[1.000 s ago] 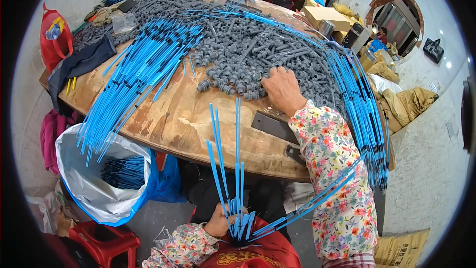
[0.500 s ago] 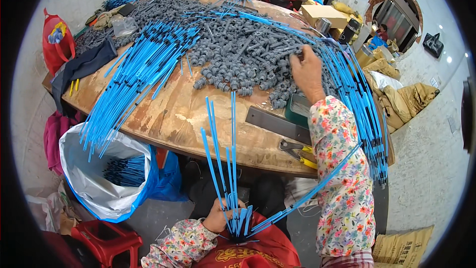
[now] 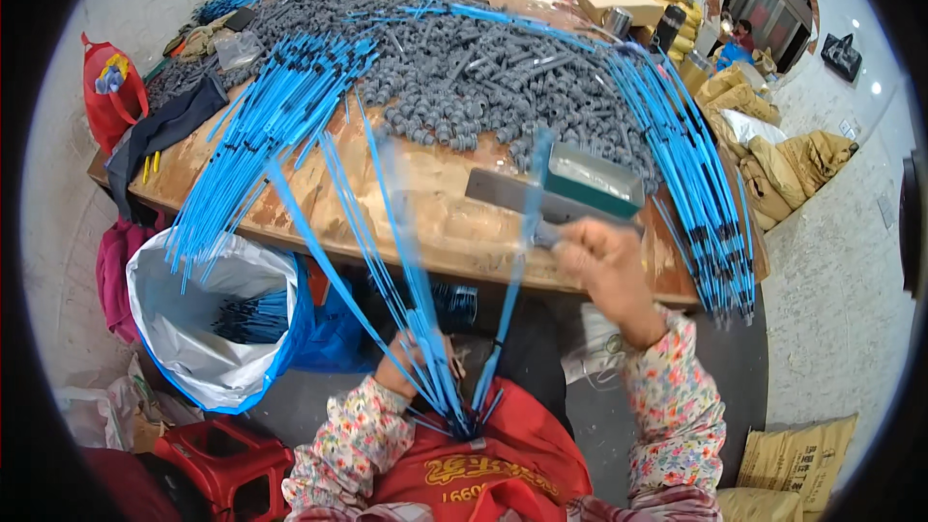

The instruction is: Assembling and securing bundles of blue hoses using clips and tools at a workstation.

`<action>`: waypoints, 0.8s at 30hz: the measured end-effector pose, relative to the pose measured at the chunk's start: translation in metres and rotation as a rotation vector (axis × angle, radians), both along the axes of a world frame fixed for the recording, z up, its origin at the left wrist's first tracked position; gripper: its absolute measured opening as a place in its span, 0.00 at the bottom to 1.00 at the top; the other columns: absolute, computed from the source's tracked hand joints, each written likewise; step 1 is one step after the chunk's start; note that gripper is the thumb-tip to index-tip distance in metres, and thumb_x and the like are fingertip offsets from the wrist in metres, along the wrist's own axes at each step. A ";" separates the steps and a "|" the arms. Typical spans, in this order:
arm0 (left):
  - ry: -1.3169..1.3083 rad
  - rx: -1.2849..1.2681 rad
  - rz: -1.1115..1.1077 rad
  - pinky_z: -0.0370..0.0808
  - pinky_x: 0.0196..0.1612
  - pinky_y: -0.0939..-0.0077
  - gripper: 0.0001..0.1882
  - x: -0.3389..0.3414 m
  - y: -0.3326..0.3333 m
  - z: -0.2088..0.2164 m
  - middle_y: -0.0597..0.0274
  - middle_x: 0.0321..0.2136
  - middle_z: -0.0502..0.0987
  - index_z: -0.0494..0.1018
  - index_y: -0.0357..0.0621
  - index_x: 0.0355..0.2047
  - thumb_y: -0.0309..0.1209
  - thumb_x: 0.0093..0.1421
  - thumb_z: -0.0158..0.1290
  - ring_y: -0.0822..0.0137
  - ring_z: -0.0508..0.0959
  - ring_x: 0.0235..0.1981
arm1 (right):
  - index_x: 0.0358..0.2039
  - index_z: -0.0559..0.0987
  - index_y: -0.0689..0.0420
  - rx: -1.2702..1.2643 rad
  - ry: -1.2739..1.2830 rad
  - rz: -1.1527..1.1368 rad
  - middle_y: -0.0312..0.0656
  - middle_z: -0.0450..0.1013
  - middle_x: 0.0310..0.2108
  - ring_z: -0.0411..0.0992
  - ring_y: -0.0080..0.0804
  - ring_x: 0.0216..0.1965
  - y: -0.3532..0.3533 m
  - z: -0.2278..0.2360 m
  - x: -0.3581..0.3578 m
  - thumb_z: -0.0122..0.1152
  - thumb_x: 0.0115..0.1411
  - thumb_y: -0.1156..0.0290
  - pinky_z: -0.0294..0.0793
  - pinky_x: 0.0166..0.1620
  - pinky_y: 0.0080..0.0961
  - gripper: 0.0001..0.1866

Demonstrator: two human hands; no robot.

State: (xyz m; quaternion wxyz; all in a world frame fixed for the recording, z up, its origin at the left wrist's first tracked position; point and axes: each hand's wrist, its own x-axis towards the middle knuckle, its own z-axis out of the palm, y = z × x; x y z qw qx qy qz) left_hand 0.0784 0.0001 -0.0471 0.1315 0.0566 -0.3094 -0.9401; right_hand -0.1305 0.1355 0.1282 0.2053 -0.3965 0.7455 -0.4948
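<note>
from where i stand, the work looks well under way but far from finished: a broad pile of grey fittings lies loose on the wooden table, while a fan of blue strips on the left and a long stack of strips along the right edge both show dark pieces among the blue. the white-lined sack on the floor holds more strips of the same sort; whether these are finished or waiting i can't tell. the bundle being handled, several blue rods, spreads upward from the person's lap, over the red apron. the left hand is curled round its lower part, low and close to the body, the forearm coming in from below. the right hand is raised out past the table's near edge, wrist bent, the fingers drawn together and pointing leftward; they seem to pinch a small grey piece, though blur softens it. one rod of the bundle rises just beside that piece, and i can't tell if they touch. beyond the fingertips lie a green tray and a flat metal bar.
</note>
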 end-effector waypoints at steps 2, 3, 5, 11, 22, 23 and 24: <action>0.270 0.110 -0.154 0.75 0.29 0.65 0.12 -0.006 -0.015 -0.023 0.53 0.23 0.73 0.67 0.38 0.25 0.35 0.56 0.52 0.55 0.76 0.25 | 0.39 0.74 0.65 -0.064 -0.214 0.037 0.31 0.68 0.22 0.64 0.16 0.22 0.017 -0.029 0.016 0.54 0.59 0.74 0.64 0.25 0.14 0.10; 0.372 0.218 -0.285 0.73 0.30 0.62 0.10 -0.008 -0.024 -0.043 0.54 0.25 0.71 0.66 0.39 0.28 0.32 0.56 0.52 0.52 0.76 0.29 | 0.39 0.74 0.65 -0.139 -0.407 0.079 0.32 0.68 0.24 0.65 0.17 0.23 0.024 -0.047 0.024 0.54 0.59 0.74 0.64 0.26 0.14 0.10; 0.519 0.185 -0.310 0.70 0.30 0.63 0.13 -0.018 -0.024 -0.052 0.53 0.25 0.71 0.66 0.38 0.30 0.35 0.56 0.53 0.51 0.76 0.30 | 0.39 0.74 0.65 -0.188 -0.656 0.093 0.32 0.69 0.25 0.65 0.17 0.23 0.037 -0.081 0.048 0.54 0.59 0.74 0.65 0.27 0.15 0.09; 0.698 0.125 -0.646 0.70 0.33 0.64 0.16 -0.041 -0.018 -0.042 0.41 0.37 0.75 0.67 0.35 0.38 0.37 0.58 0.52 0.47 0.76 0.35 | 0.39 0.74 0.62 -0.378 -0.750 0.164 0.30 0.69 0.34 0.65 0.14 0.35 0.041 -0.126 0.091 0.54 0.61 0.72 0.66 0.40 0.14 0.08; 0.682 0.118 -0.804 0.72 0.48 0.59 0.26 -0.035 -0.013 -0.062 0.42 0.44 0.73 0.64 0.33 0.52 0.33 0.56 0.55 0.47 0.74 0.47 | 0.40 0.73 0.61 -0.405 -0.817 0.136 0.30 0.68 0.34 0.66 0.14 0.35 0.058 -0.145 0.123 0.56 0.59 0.76 0.67 0.41 0.13 0.08; 0.695 0.130 -0.801 0.72 0.49 0.59 0.26 -0.037 -0.011 -0.061 0.43 0.43 0.74 0.64 0.32 0.53 0.31 0.55 0.55 0.47 0.74 0.47 | 0.40 0.73 0.61 -0.427 -0.807 0.142 0.30 0.68 0.34 0.66 0.14 0.35 0.059 -0.145 0.124 0.56 0.59 0.76 0.68 0.40 0.13 0.08; 0.709 0.142 -0.799 0.72 0.50 0.59 0.26 -0.039 -0.009 -0.060 0.44 0.43 0.74 0.63 0.32 0.53 0.30 0.55 0.55 0.48 0.74 0.48 | 0.40 0.73 0.61 -0.449 -0.797 0.148 0.30 0.68 0.34 0.66 0.14 0.35 0.060 -0.144 0.125 0.56 0.59 0.77 0.68 0.39 0.13 0.08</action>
